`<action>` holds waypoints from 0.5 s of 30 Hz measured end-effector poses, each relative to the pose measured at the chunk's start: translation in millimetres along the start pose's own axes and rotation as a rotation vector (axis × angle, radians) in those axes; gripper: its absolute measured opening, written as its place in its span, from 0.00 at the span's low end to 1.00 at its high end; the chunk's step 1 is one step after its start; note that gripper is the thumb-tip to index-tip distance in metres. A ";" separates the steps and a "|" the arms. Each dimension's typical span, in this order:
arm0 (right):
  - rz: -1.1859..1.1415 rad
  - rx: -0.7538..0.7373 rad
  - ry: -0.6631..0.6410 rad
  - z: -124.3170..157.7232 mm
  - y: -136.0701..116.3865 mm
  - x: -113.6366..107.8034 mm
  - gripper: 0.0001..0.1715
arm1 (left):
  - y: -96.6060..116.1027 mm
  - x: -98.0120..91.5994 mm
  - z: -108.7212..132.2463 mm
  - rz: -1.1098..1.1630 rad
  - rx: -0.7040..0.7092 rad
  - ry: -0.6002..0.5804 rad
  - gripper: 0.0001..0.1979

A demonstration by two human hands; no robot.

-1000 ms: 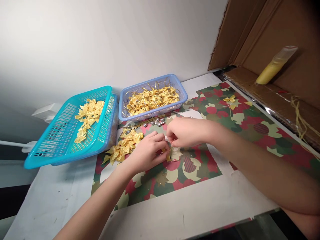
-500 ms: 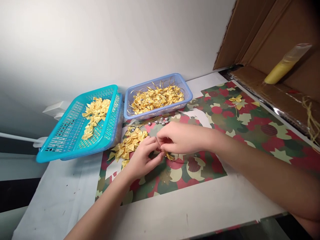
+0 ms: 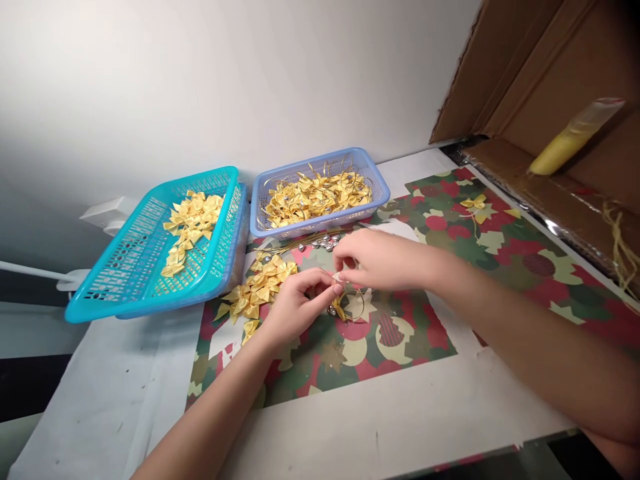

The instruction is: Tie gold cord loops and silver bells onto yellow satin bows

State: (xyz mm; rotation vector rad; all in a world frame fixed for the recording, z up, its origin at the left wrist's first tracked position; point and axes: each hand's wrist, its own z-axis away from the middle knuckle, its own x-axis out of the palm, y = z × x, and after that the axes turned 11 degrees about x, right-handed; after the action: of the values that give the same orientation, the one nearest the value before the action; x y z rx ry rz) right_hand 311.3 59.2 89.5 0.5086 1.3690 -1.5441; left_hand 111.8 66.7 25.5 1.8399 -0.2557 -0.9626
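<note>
My left hand (image 3: 303, 305) is closed in a pinch over the patterned sheet. A yellow ribbon bow (image 3: 341, 309) hangs at its fingertips, with a small silver bell (image 3: 332, 310) and a curved loop of gold cord (image 3: 363, 305). My right hand (image 3: 375, 259) meets the left fingertips from the right, thumb and finger pressed together; what lies between them is too small to make out. Left of my hands lies a pile of yellow bows (image 3: 263, 283). Loose silver bells (image 3: 327, 241) and straight gold cords (image 3: 295, 244) lie just beyond my hands.
At the back left a turquoise basket (image 3: 113, 308) holds plain bows. Beside it, a blue-violet basket (image 3: 320, 223) contains bows with cords and bells. A single bow (image 3: 475, 202) rests on the patterned sheet (image 3: 425, 357) at right, near a cardboard box (image 3: 530, 87) with a yellow-filled bag (image 3: 563, 147).
Both hands have shifted slightly right and up. The gold cord loop and silver bell now show below the fingertips, where they were mostly hidden before.
</note>
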 end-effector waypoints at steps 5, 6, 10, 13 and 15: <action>0.045 0.227 -0.043 20.3 16.5 -4.5 0.09 | -2.2 2.5 -0.7 0.030 0.004 0.008 0.10; 0.022 0.253 -0.079 26.8 18.5 3.1 0.10 | -2.2 1.9 -0.4 0.029 0.009 0.008 0.10; -0.287 0.281 -0.004 48.2 18.1 54.3 0.11 | -2.7 -1.4 2.3 0.036 0.016 -0.014 0.10; -0.521 0.331 0.150 51.7 11.6 86.0 0.13 | -4.1 -2.1 5.8 0.027 0.004 -0.023 0.10; -0.615 0.343 0.230 48.6 6.7 96.4 0.13 | -5.0 -1.6 8.1 0.016 0.015 -0.005 0.10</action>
State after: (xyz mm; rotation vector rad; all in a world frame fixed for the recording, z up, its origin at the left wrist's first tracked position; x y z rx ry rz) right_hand 288.4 -21.6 21.3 0.5089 1.5270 -2.3049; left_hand 103.8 64.4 20.7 1.8472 -0.2809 -0.9566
